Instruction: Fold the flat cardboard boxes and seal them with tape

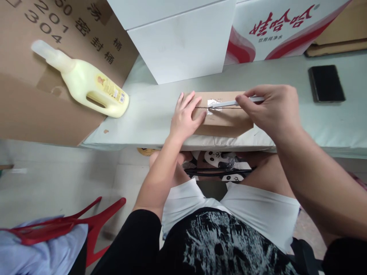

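A small brown cardboard box [226,120] lies on the pale green tabletop in front of me, with a dark seam running along its top. My left hand [185,116] rests on the box's left end, fingers spread over the top and thumb near the seam. Between the fingers of my right hand [275,107] is a slim white utility knife [229,103], held low and slanting to the left. Its tip touches a patch of shiny clear tape [212,105] at the middle of the seam.
Left of the box stands a pale yellow bottle [94,86] against a large printed carton [31,95]. White boxes [183,46] and a red-lettered carton [272,30] line the back. A black phone-like object [327,84] lies at the right. A red chair [97,225] holds cloth below left.
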### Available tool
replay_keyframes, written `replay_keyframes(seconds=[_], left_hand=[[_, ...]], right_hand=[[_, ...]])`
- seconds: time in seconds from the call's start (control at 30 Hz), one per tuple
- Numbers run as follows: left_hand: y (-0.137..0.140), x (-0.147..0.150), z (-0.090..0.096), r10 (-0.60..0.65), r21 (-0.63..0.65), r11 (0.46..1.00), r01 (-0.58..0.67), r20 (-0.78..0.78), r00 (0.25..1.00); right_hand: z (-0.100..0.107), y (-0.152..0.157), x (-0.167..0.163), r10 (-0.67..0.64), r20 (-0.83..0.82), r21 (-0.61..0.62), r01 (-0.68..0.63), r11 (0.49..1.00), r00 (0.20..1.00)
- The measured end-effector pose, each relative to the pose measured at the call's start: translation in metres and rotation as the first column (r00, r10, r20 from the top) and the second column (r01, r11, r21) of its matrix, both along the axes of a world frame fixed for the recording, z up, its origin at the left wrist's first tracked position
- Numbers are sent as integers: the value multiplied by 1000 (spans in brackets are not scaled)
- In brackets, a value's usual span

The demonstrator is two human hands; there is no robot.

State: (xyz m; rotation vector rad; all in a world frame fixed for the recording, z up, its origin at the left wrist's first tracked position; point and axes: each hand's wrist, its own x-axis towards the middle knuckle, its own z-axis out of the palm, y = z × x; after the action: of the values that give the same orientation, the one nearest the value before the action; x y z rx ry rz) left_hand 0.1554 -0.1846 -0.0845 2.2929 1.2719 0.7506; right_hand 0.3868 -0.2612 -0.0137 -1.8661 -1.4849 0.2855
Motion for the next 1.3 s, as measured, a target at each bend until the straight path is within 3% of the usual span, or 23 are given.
replay_keyframes(seconds=[0.23,0.43,0.97,1.2,1.3], left_hand=[[0,0,-2,-9,1,1000,9,31,999],[1,0,-3,-11,3,1000,11,45,999],[2,1,-4,2,9,1000,-2,37,999],[1,2,-3,6,14,1000,-7,35,999],[1,2,-3,7,13,1000,-8,41,999]], right_hand=[[5,1,-7,-59,51,-94,64,994,997],[4,2,-7,-8,73,-13,9,1000,997],[5,0,3,10,102,5,-10,1000,995],[17,-5,2,-80,126,-75,90,993,989],[25,-8,1,-123,150,-168,148,975,981]])
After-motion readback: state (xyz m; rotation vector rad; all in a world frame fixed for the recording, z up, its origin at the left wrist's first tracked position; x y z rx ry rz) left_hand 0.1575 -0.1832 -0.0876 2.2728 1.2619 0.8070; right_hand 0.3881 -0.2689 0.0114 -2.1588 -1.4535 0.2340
